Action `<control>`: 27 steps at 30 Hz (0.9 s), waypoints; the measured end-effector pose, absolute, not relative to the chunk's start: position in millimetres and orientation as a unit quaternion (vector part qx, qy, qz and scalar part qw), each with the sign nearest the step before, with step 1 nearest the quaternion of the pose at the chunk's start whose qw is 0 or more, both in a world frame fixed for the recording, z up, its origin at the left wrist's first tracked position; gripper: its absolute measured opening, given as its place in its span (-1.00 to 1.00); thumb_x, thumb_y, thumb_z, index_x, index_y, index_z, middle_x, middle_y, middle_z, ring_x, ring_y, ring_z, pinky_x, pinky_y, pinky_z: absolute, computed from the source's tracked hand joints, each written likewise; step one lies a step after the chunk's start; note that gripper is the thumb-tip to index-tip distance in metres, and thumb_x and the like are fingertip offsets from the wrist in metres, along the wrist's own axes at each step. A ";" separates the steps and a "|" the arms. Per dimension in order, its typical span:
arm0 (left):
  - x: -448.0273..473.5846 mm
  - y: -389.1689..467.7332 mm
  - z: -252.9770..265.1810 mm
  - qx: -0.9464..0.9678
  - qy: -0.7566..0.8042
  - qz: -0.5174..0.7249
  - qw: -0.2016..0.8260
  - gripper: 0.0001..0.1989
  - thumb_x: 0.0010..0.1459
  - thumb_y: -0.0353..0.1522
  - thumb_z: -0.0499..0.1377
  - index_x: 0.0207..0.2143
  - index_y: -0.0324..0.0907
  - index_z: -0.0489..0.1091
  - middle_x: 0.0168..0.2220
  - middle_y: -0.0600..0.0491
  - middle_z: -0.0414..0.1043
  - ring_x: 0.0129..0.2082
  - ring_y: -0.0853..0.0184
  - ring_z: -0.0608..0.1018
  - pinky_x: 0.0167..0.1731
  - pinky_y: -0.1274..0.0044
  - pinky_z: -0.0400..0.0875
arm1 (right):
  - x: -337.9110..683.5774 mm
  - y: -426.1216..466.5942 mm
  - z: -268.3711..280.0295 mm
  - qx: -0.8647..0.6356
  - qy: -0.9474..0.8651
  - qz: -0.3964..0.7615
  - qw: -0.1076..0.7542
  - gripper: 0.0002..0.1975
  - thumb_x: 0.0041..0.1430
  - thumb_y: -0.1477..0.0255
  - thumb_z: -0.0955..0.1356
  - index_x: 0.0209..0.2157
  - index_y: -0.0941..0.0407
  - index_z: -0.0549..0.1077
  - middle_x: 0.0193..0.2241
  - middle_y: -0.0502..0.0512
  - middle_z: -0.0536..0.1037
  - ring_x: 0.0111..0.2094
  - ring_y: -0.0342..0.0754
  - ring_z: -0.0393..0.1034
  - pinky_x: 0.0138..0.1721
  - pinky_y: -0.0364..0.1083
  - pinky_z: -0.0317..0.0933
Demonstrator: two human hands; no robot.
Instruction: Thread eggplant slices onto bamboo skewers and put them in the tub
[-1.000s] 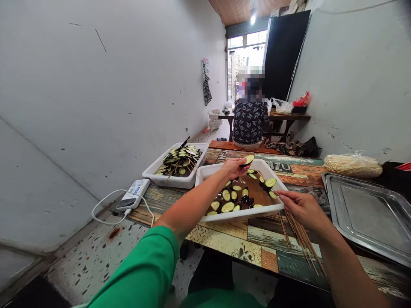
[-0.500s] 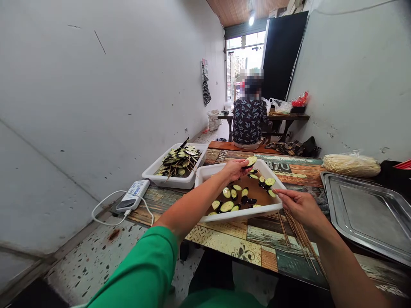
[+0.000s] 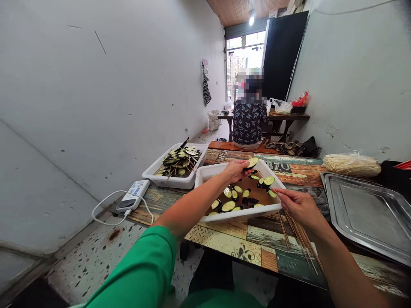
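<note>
Two tubs hold eggplant; left hand pinches a slice, right hand a skewer.

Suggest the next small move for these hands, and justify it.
Perhaps ease the eggplant slice onto the tip of the skewer: the left hand pinches that slice near the far rim of the white tray, while the right hand grips the skewer, which appears to point toward it.
</note>
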State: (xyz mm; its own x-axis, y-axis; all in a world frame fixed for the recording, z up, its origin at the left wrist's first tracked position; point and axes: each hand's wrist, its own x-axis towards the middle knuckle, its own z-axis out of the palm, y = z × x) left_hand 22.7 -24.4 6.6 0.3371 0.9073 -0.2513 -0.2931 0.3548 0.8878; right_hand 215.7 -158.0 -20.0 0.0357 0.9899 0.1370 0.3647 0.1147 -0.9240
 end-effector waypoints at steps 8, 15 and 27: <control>26.5 -34.9 10.2 0.400 0.382 0.400 0.732 -0.91 0.14 -0.50 0.13 -0.38 -0.35 0.43 -0.55 -0.05 0.42 -0.65 0.55 0.37 -0.68 0.74 0.18 | 213.1 -157.3 -24.8 -0.566 -0.586 0.355 0.459 -0.44 -0.02 0.10 0.35 -0.15 0.28 0.56 -0.62 0.03 0.38 -0.60 -0.19 0.16 -0.61 -0.18 0.05; 36.6 -46.8 11.7 0.459 0.337 0.455 0.684 -0.83 0.04 -0.46 0.24 -0.26 -0.31 0.50 -0.44 0.02 0.47 -0.58 0.55 0.41 -0.56 0.69 0.29 | 214.7 -153.8 -31.6 -0.566 -0.582 0.353 0.465 -0.44 0.00 0.08 0.34 -0.15 0.26 0.54 -0.68 -0.05 0.31 -0.67 -0.23 0.11 -0.67 -0.20 0.00; 31.7 -49.7 28.9 0.434 0.300 0.515 0.676 -0.80 0.00 -0.31 0.28 -0.40 -0.29 0.45 -0.45 0.06 0.42 -0.57 0.56 0.41 -0.56 0.69 0.30 | 209.4 -164.5 -17.0 -0.530 -0.596 0.395 0.456 -0.48 0.07 0.09 0.29 -0.12 0.23 0.48 -0.68 -0.10 0.25 -0.75 -0.25 0.08 -0.74 -0.20 -0.08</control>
State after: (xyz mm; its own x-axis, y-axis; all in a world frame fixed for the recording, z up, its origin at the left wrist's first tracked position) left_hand 31.7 -49.7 28.9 0.2905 0.9560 0.0408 -0.4357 0.0942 0.8951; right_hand 209.4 -164.5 -17.0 -0.0221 0.9919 0.1247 0.2725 0.1260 -0.9539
